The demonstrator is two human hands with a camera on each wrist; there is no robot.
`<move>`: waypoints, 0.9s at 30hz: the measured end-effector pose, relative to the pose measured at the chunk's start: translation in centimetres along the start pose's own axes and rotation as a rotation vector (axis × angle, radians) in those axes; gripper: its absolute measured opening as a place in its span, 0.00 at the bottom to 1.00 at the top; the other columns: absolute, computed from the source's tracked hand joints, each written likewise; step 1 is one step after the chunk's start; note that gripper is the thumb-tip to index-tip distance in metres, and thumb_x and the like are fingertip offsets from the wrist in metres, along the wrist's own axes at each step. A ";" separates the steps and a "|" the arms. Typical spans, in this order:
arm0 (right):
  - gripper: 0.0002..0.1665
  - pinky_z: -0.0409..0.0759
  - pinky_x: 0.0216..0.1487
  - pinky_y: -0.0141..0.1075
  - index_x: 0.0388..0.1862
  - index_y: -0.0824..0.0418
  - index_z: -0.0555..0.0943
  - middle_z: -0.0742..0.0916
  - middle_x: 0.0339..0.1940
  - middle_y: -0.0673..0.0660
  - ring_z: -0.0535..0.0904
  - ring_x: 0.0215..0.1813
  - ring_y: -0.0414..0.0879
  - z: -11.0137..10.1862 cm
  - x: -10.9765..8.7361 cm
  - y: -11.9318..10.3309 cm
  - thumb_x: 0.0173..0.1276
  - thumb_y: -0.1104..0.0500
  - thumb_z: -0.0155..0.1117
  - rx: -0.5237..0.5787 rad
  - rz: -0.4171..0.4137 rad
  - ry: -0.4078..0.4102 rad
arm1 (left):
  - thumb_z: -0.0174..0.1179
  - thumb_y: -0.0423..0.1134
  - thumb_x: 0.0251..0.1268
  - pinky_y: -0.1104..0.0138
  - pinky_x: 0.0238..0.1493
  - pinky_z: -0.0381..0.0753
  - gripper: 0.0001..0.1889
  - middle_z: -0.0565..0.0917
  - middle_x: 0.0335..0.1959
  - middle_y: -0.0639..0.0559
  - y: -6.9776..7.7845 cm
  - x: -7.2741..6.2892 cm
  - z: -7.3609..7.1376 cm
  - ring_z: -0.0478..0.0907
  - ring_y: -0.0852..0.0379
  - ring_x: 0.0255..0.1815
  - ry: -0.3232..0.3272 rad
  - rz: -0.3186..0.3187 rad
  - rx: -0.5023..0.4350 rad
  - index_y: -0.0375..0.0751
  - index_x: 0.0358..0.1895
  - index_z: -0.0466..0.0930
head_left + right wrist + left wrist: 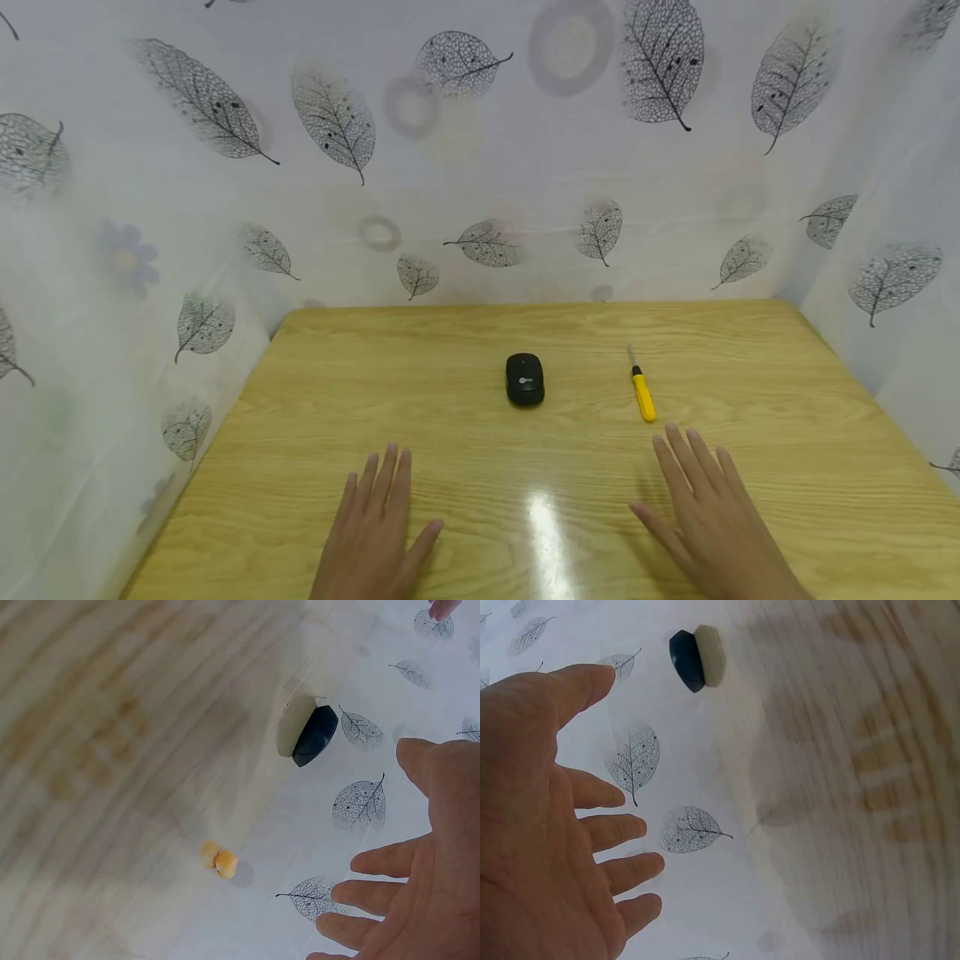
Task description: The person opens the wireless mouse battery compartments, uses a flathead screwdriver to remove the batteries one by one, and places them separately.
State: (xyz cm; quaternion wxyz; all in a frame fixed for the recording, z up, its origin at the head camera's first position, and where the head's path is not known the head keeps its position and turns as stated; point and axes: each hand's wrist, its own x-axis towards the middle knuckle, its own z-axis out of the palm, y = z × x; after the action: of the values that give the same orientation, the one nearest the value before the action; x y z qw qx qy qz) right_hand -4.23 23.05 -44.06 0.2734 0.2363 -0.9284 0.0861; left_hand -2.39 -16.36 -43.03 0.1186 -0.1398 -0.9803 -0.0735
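A black computer mouse (524, 380) lies on the wooden table, a little right of the middle in the head view. To its right is a screwdriver (644, 397) with a yellow handle, its metal tip pointing to the back. My left hand (375, 533) is palm down near the front edge, fingers straight and thumb spread, holding nothing. My right hand (708, 525) is likewise flat and empty, its fingertips just in front of the screwdriver handle. The left wrist view shows the mouse (688, 660) beyond the thumb; the right wrist view shows the mouse (315, 736) and the yellow handle end (226, 863).
The light wooden table (360, 358) reaches back to a white curtain (480, 175) printed with dark leaves, which also hangs along the left and right sides. A bright light reflection falls on the tabletop between the hands.
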 end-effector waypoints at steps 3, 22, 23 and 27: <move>0.51 0.38 0.83 0.49 0.74 0.73 0.66 0.68 0.76 0.69 0.53 0.81 0.60 -0.1 0.4 0.0 0.79 0.30 0.36 0.015 -0.004 -0.023 | 0.57 0.61 0.72 0.38 0.73 0.61 0.43 0.63 0.76 0.34 -0.1 0.1 -0.1 0.62 0.33 0.74 -0.008 0.004 0.003 0.29 0.76 0.60; 0.48 0.39 0.83 0.50 0.75 0.72 0.65 0.67 0.76 0.70 0.63 0.74 0.69 0.1 4.0 0.2 0.80 0.31 0.39 0.082 -0.101 -0.067 | 0.53 0.62 0.75 0.49 0.80 0.51 0.43 0.53 0.81 0.44 0.4 3.3 -2.4 0.48 0.46 0.81 -0.119 0.130 -0.118 0.38 0.81 0.51; 0.48 0.39 0.83 0.49 0.74 0.72 0.65 0.67 0.76 0.70 0.64 0.74 0.69 0.1 4.2 0.2 0.80 0.32 0.40 0.089 -0.105 -0.069 | 0.53 0.62 0.75 0.49 0.81 0.50 0.43 0.52 0.82 0.44 0.5 3.6 -2.5 0.48 0.46 0.82 -0.133 0.139 -0.132 0.38 0.81 0.50; 0.46 0.43 0.83 0.50 0.74 0.72 0.66 0.68 0.75 0.71 0.65 0.73 0.69 0.4 5.3 0.1 0.80 0.34 0.45 0.120 -0.123 -0.094 | 0.54 0.61 0.75 0.48 0.80 0.51 0.44 0.53 0.81 0.42 0.6 4.8 -2.8 0.49 0.44 0.81 -0.141 0.191 -0.134 0.36 0.81 0.51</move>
State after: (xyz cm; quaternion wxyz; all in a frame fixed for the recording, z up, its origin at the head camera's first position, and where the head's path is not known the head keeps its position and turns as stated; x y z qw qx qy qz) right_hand -8.39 20.95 -41.45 0.2195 0.3127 -0.9172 0.1135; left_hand -6.09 -15.04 -39.05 0.0461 -0.2452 -0.9612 -0.1173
